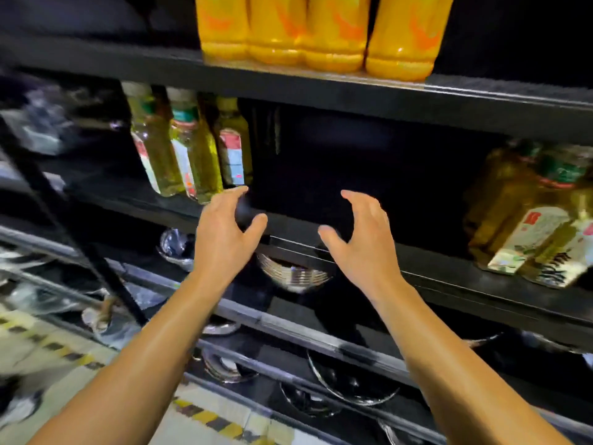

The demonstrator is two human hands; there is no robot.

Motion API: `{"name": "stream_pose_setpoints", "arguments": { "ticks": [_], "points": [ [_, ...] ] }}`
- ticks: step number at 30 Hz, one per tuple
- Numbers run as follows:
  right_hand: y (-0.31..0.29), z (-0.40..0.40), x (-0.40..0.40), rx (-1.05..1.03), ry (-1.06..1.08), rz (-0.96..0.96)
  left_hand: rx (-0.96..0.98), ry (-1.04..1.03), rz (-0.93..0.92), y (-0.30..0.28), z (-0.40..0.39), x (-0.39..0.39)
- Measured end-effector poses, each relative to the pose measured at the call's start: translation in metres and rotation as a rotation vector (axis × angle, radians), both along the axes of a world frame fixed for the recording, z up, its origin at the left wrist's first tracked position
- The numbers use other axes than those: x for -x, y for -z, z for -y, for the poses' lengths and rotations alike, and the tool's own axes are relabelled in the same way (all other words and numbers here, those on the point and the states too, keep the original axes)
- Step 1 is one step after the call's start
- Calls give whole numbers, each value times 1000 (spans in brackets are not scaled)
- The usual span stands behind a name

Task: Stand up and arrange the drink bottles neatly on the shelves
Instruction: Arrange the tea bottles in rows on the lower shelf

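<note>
Head view looks down at dark shelves (321, 91) with both bare forearms reaching in. The left hand (224, 229) and the right hand (362, 239) hover side by side at the centre, fingers loosely curved, thumbs spread toward each other, grasping nothing; they sit before the bare middle stretch of the middle shelf. At 12 o'clock, on the top shelf, stands a tight row of orange bottles (314, 30), opaque yellow-orange with darker orange flame marks, only their lower bodies showing. At 10 o'clock, just beyond the left fingertips, three green bottles (189, 149) stand upright close together: clear plastic with pale yellow-green liquid, green neck bands, white and red labels. At 3 o'clock a second cluster of green bottles (529, 213) with the same labels looks tilted, blurred by motion. Below, at 6 o'clock, shiny metal bowls (292, 274) lie on lower shelves.
</note>
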State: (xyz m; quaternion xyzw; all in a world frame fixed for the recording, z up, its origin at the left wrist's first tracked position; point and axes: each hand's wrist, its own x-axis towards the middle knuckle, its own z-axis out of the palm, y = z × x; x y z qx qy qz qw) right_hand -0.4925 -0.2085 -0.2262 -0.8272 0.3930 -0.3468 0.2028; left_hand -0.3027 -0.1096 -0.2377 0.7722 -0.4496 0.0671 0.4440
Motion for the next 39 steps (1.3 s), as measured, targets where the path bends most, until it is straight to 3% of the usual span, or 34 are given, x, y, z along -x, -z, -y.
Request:
{"name": "stream_pose_setpoints", "arguments": {
  "ticks": [7,13,16,22,30,35,39],
  "points": [
    [-10,11,-136,-82,-68,93,77,-125,-45,-6,-22,-122],
    [-28,32,-221,-182,15,222,92,-12,-95,-10,-2,-160],
    [-35,52,-242,-211,47,192,101,52,-176,-7,11,-165],
    [-28,67,-262,-255,-83,235,85,112,-258,0,28,-170],
    [-26,72,-257,-249,-112,215,27,88,-217,2,34,-162],
    [-28,63,-230,-337,-164,252,82,180,-392,3,29,-158],
    [-23,61,-186,-402,-73,322,96,205,-450,1,26,-155]
  ]
}}
